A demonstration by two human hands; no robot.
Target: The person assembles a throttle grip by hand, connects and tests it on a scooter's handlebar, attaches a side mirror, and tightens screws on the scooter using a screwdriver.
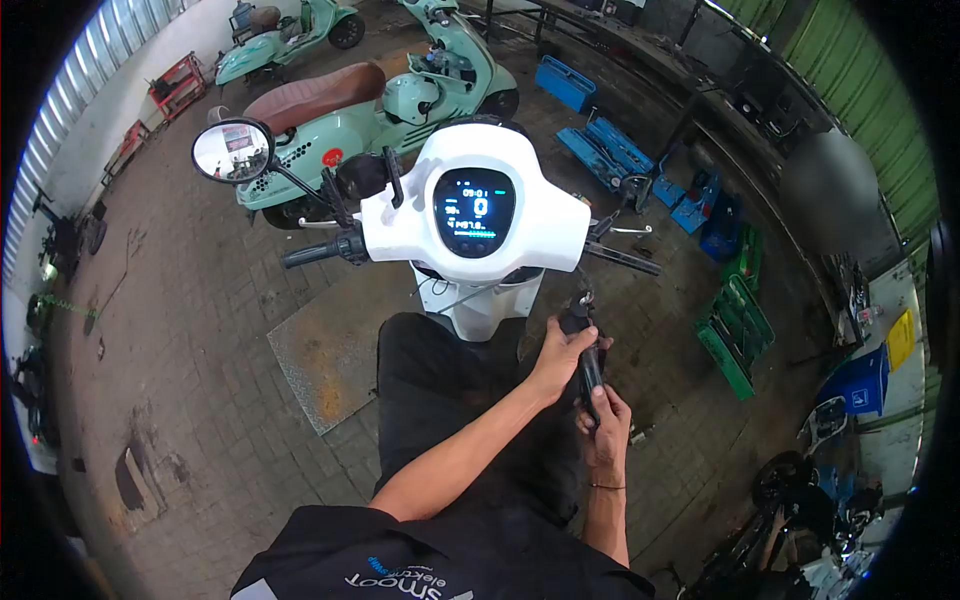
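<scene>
I sit astride a white scooter [475, 205] with its dashboard display [475, 212] lit. Beside the right end of its handlebar [625, 258], both my hands hold a black handlebar grip [591, 372] with a bulkier housing at its upper end. My left hand [562, 362] is closed around that upper housing, thumb on top. Lower down, my right hand [606, 425] wraps the grip's lower end. Fingers partly cover the piece, so its far side is hidden. On the scooter's left side are a black grip [312, 253] and a round mirror [232, 151].
Mint-green scooters [345, 170] stand ahead on the left. Blue toolboxes [606, 152] and a green toolbox [736, 335] lie open on the floor to the right. A metal plate [320, 350] lies at left. Behind the toolboxes runs a workbench [700, 90]; a person is at right.
</scene>
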